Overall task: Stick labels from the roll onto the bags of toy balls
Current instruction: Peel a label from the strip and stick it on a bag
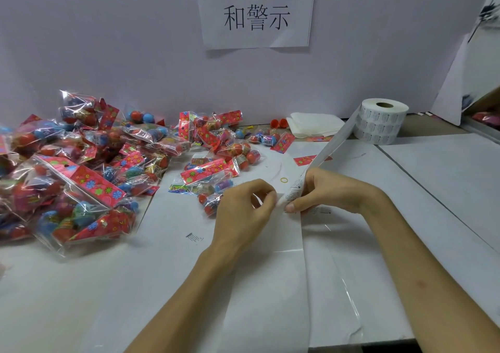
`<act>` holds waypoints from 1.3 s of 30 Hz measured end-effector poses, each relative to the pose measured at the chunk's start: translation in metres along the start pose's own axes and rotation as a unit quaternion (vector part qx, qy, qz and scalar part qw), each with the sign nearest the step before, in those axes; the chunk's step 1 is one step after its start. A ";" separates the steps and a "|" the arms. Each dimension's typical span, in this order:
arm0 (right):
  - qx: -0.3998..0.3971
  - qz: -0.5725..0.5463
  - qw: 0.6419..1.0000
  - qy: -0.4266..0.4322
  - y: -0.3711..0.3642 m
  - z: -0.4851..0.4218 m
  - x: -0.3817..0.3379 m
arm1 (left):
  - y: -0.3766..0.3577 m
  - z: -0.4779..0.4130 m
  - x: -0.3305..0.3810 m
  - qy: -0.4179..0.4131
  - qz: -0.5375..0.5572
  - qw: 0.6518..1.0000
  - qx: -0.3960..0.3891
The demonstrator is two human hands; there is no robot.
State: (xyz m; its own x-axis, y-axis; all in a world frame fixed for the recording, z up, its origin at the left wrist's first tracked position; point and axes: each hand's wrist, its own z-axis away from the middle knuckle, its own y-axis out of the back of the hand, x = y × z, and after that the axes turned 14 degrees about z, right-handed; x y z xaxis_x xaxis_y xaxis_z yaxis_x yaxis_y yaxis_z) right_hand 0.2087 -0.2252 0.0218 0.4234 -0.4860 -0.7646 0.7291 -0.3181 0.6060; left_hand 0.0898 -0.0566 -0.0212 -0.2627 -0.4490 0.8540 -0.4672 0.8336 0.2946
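We list one roll [381,125] far right, its one strip [332,147] pinched at centre by curled fingers of left hand [243,206] and right hand [332,190], and bags [81,163] heaped left, too many to count.

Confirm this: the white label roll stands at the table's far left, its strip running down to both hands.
Wrong side. The head view shows the white paper label roll at the far right; its strip does run to the left hand and right hand.
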 end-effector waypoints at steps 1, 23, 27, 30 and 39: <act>-0.006 0.002 1.000 0.002 0.000 0.000 0.000 | 0.000 0.000 0.000 0.009 0.003 1.000 0.001; -0.195 0.065 0.972 0.110 -0.032 0.004 -0.034 | 0.017 -0.008 0.005 0.119 0.171 0.976 0.071; -0.132 -0.041 0.977 0.159 -0.008 0.015 -0.028 | 0.020 -0.008 0.006 0.129 0.203 0.967 0.085; -0.072 -0.189 0.951 0.232 0.005 0.020 -0.017 | 0.019 -0.009 0.008 0.132 0.217 0.963 0.092; 0.074 -0.451 0.842 0.287 -0.003 0.010 -0.029 | 0.023 -0.010 0.011 0.145 0.258 0.951 0.092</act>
State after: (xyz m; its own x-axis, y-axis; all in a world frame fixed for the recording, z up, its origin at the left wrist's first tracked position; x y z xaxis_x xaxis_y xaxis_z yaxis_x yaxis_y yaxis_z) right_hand 0.1893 -0.2181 0.0442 -0.0447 0.4672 -0.8830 0.8364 -0.4659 -0.2888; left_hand 0.0849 -0.0390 -0.0003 -0.2653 0.1350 0.9547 -0.4861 0.8364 -0.2533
